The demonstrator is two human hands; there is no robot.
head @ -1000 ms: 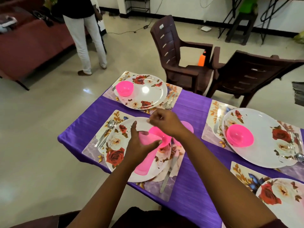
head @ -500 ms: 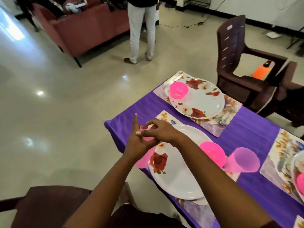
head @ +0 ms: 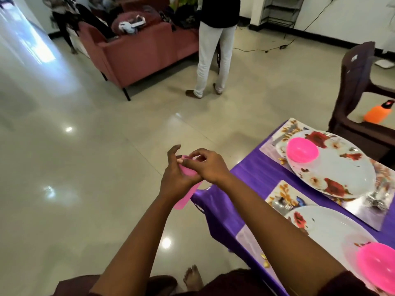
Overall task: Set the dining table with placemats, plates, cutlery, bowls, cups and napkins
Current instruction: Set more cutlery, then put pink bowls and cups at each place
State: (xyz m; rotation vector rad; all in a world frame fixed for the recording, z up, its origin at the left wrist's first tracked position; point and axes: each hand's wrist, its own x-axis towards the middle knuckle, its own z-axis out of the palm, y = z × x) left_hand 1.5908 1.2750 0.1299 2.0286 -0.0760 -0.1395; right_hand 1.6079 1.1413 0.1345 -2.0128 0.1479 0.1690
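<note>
- Two visible settings on the purple-clothed table [head: 252, 174] carry floral placemats, white rose-patterned plates [head: 342, 167], pink plastic bowls [head: 302, 150] and cutlery.
- Cups appear outstanding: left hand [head: 175, 178] grips stacked pink plastic cups [head: 187, 189] beside the table; right hand [head: 208, 165] pinches the top rim.
- No napkins visible.

The tablecloth [head: 254, 174] is purple. The plates [head: 342, 167] are white with red roses and brown leaves. The bowls [head: 302, 150] are bright pink, and the cups [head: 188, 184] pale pink. The sofa [head: 139, 52] is dusty red, the bottle [head: 378, 111] orange.
</note>
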